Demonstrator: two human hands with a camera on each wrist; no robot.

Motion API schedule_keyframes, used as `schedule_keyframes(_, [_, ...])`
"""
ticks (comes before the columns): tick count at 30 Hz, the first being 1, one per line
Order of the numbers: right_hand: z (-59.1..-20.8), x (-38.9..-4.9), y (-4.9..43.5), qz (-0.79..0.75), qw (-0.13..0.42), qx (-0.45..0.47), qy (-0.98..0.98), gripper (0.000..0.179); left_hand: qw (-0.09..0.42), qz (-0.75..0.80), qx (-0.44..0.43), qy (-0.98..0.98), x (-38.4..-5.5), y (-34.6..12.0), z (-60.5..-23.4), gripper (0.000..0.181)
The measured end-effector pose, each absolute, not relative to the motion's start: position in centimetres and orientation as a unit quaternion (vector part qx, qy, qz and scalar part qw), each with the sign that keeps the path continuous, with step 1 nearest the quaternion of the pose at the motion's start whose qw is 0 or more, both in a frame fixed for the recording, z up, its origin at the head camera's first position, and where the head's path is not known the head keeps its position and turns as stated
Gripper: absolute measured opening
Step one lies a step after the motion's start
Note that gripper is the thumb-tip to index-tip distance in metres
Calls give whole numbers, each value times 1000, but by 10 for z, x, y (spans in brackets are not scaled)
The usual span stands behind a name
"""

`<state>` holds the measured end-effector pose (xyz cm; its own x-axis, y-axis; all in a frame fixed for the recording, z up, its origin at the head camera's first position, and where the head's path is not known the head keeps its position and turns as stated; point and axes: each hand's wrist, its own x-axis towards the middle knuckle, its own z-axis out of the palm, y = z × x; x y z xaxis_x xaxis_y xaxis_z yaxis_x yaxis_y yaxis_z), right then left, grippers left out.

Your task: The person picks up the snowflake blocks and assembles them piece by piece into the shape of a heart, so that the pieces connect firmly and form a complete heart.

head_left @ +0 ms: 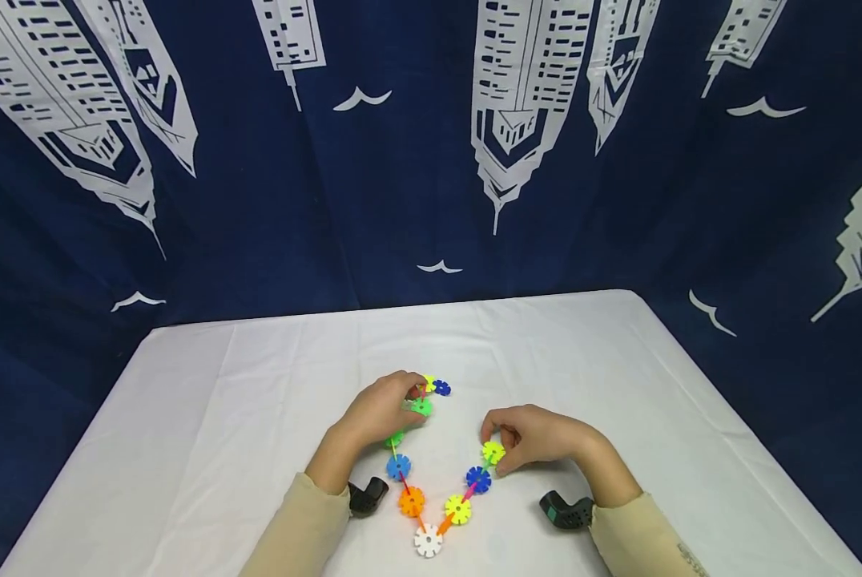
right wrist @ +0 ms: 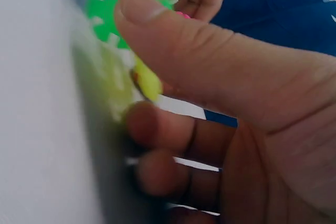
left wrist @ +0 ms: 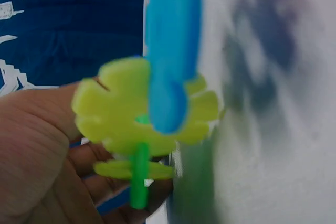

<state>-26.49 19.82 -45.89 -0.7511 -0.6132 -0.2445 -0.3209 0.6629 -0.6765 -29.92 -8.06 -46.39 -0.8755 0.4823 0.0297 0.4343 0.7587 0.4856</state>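
Observation:
A chain of colourful notched plastic discs joined by short rods lies in a V on the table, with a white disc point(head_left: 428, 541) at its near point. My left hand point(head_left: 376, 413) grips the chain's left arm around a green disc point(head_left: 421, 406); a yellow disc and a dark blue disc point(head_left: 441, 388) show past its fingertips. In the left wrist view, a blue rod point(left wrist: 175, 51) crosses a yellow-green disc point(left wrist: 118, 111). My right hand point(head_left: 535, 433) pinches the right arm's end at a yellow-green disc point(head_left: 493, 452). Its thumb overlaps a green disc point(right wrist: 105, 14) in the right wrist view.
A white cloth covers the table point(head_left: 546, 344). Behind it hangs a dark blue curtain point(head_left: 402, 184) printed with white buildings and birds. Black wrist devices point(head_left: 566, 510) sit beside both sleeves. An orange disc point(head_left: 412, 502) and a blue disc point(head_left: 477, 480) lie along the chain.

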Motion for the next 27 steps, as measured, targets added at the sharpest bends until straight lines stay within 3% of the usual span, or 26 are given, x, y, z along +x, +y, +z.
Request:
schedule_keyframes(12, [-466, -274, 181, -380, 180, -260, 869, 26, 19, 276, 204, 939, -304, -82, -452, 49])
schedule_keyframes(19, [-476, -284, 165, -491, 230, -230, 808, 24, 51, 267, 216, 938, -320, -71, -460, 37])
schedule_keyframes(27, [-482, -285, 158, -588, 241, -174, 752, 27, 37, 338, 230, 912, -326, -77, -471, 18])
